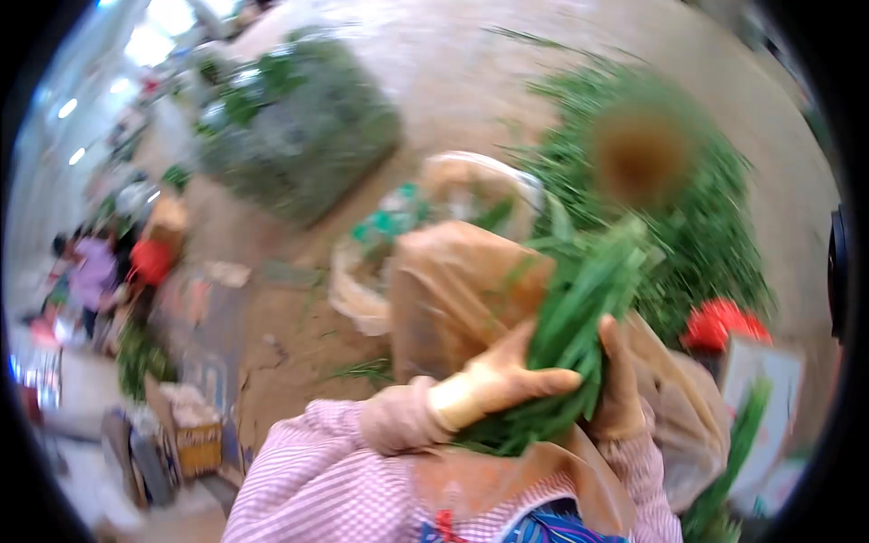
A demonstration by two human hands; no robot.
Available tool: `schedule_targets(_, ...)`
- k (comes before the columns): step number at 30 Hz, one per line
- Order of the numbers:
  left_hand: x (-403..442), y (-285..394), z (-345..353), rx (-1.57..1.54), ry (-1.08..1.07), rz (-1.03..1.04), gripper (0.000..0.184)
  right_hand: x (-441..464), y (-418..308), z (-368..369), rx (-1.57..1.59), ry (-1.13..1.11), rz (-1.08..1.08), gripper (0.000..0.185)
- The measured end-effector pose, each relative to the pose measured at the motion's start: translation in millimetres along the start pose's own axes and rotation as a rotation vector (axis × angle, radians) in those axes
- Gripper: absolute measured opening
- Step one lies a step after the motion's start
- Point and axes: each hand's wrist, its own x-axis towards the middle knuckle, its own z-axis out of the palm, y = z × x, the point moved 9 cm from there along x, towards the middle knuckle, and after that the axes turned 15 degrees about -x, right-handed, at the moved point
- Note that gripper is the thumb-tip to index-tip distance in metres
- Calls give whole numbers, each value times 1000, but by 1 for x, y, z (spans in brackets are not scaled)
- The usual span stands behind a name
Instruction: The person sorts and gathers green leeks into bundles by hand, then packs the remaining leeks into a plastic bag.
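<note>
A bunch of long green leafy stalks (588, 308) lies slanted over my lap, its upper end pointing away from me. My left hand (498, 380), with a pale cover at the wrist, is closed around the left side, thumb across the stalks. On the other side my right hand (620, 385) presses against the bunch with its fingers upright. A translucent brown plastic apron (462, 281) covers my knees beneath it. The exact kind of greens cannot be made out through the blur.
Loose greens (697, 226) form a big heap ahead to the right. Further left stands a large plastic-wrapped bale (308, 136). A white-rimmed container (480, 163) is beyond my knees, a red bag (724, 326) at right. Another person (95, 271) is far left, near a cardboard box (197, 443).
</note>
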Motion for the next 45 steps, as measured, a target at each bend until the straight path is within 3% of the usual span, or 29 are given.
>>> schedule_targets(1, 6, 4, -6, 227, 57, 78, 90, 5, 7, -8, -43, 22, 0, 56)
schedule_targets(2, 8, 0, -18, 423, 190, -41, 93, 15, 12, -15, -86, 51, -6, 58)
schedule_targets(3, 9, 15, -15, 470, 246, -119, 96, 23, 16, -9, -58, 2, 12, 58)
schedule_targets(6, 31, 22, -25, 599, 296, -225, 83, 34, 12, 13, 17, -61, 84, 58)
schedule_targets(7, 36, 29, -23, 595, 278, -271, 78, 41, 12, 14, 72, -81, 108, 58)
schedule_targets(13, 90, 1, -32, 512, 85, -533, 87, 78, 22, -23, 337, -61, 236, 56)
schedule_targets(16, 114, -38, -61, 498, 60, -620, 89, 103, 55, -73, 223, 68, 254, 67)
schedule_targets(17, 121, -49, -72, 506, 60, -643, 89, 131, 89, -131, 105, 185, 189, 72)
schedule_targets(19, 132, -69, -88, 507, 59, -686, 90, 120, 96, -130, -29, 278, 403, 79)
schedule_targets(20, 136, -78, -95, 497, 63, -709, 91, 153, 138, -150, 249, 48, 370, 78)
schedule_targets(22, 147, -95, -106, 462, 66, -758, 92, 156, 138, -165, 355, 93, 86, 69)
schedule_targets(26, 169, -110, -121, 583, 132, -781, 94, 181, 123, -176, 325, 112, 213, 60)
schedule_targets(28, 170, -75, -102, 1034, 225, -743, 102, 186, 115, -185, 288, 147, 320, 55)
schedule_targets(30, 161, -64, -90, 1053, 269, -654, 111, 178, 87, -165, 355, 75, 277, 45)
schedule_targets(32, 155, -28, -53, 967, 280, -291, 118, 162, 32, -138, 215, 92, 35, 42)
schedule_targets(34, 141, -8, -31, 844, 282, -241, 121, 168, 17, -156, 208, 164, -138, 37)
schedule_targets(36, 129, -4, -22, 713, 288, -179, 126, 129, -28, -129, 101, 408, -339, 34)
schedule_targets(37, 122, 5, -20, 649, 317, 9, 121, 118, -39, -114, 86, 394, -346, 34)
schedule_targets(39, 108, 8, -21, 566, 309, 407, 120, 98, -69, -59, 0, 56, -501, 33)
schedule_targets(40, 93, 23, -12, 551, 329, 425, 120, 89, -71, -43, -20, 37, -489, 33)
schedule_targets(42, 66, 30, 1, 532, 324, 253, 123, 69, -70, -24, 62, 28, -557, 33)
schedule_targets(43, 59, 33, 3, 502, 288, 281, 125, 73, -58, -22, 157, 16, -465, 33)
schedule_targets(45, 39, 38, 3, 565, 275, 334, 123, 63, -56, -6, 157, -84, -519, 34)
